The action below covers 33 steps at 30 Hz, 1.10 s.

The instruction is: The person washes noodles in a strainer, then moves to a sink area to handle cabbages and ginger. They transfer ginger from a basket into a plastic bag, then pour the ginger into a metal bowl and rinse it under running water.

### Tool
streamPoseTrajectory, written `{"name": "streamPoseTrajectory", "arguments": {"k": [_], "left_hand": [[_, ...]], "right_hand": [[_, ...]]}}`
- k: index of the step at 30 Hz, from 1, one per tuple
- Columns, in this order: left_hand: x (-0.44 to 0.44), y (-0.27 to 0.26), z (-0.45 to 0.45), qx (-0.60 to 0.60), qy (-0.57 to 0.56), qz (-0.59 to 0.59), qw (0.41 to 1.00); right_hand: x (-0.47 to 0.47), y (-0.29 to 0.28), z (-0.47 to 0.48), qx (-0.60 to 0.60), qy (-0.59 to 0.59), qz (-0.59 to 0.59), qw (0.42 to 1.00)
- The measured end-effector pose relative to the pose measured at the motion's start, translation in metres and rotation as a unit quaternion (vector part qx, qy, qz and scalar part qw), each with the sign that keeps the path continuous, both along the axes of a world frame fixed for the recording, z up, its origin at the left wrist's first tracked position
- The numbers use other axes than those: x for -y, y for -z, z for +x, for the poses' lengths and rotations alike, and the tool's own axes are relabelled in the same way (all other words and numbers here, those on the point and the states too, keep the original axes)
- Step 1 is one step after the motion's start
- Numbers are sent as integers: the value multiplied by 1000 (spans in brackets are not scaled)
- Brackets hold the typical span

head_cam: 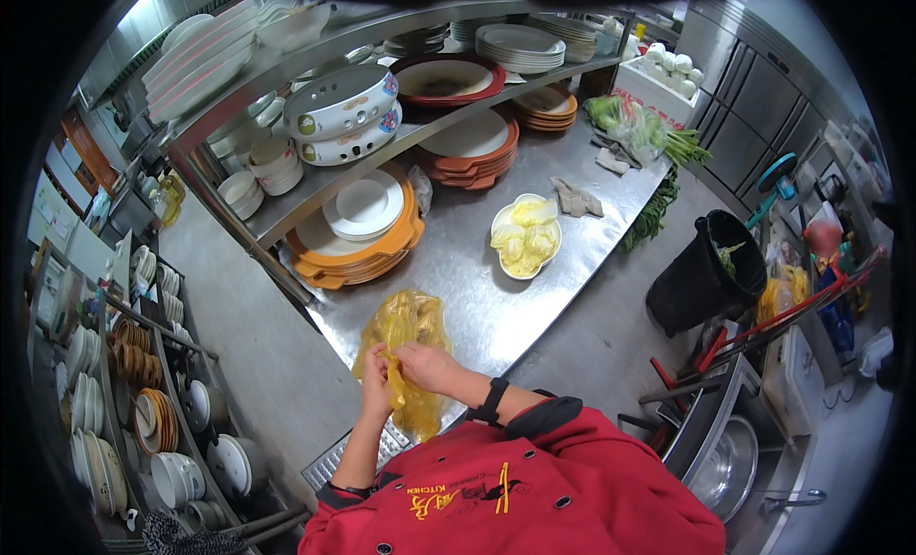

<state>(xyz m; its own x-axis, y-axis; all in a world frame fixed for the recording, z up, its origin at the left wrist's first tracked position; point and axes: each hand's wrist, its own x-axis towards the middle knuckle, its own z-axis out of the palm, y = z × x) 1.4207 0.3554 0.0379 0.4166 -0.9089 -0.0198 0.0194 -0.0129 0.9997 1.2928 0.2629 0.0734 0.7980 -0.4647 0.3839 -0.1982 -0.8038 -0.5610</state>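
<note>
On the near corner of a stainless steel table (458,265) lies a yellow translucent plastic bag (422,315) with something inside that I cannot make out. My left hand (376,379) grips the bag's gathered neck. From the other side, my right hand (428,367) pinches the same neck, its fingers close to the left ones. Loose yellow film hangs below both hands at the table's edge. Farther along the table, a white scalloped dish (538,270) holds pale yellow cabbage leaves (526,241).
Orange-rimmed platters (411,233) are stacked under a steel shelf (343,183) loaded with dishes. A grey cloth (577,198) and bagged green vegetables (630,125) lie toward the far end. On the right stand a black bin (687,290) and a sink basin (730,462). A dish rack (161,319) lines the left.
</note>
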Motion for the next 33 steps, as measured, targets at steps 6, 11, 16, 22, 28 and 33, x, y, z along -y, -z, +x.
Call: {"name": "streamPoseTrajectory", "arguments": {"k": [6,11,16,22,28,33], "left_hand": [[-6,-20,-6,179,-13,27,983],[-7,-26,-14,291,-29,-63,954],[-11,-23,-15,185,-56,27,981],[-16,-37,-14,238,-64,33,969],[-18,-39,-10,314,-25,-69,946],[-18,-35,-8,426,-2,-37,904]], "right_hand": [[2,2,-4,-35,-29,49,998],[4,24,2,35,-13,145,989],[21,38,-5,35,-58,156,985],[18,28,-10,49,-29,524,850],[18,10,-13,4,-57,487,871],[21,1,-16,-15,-89,454,887]]}}
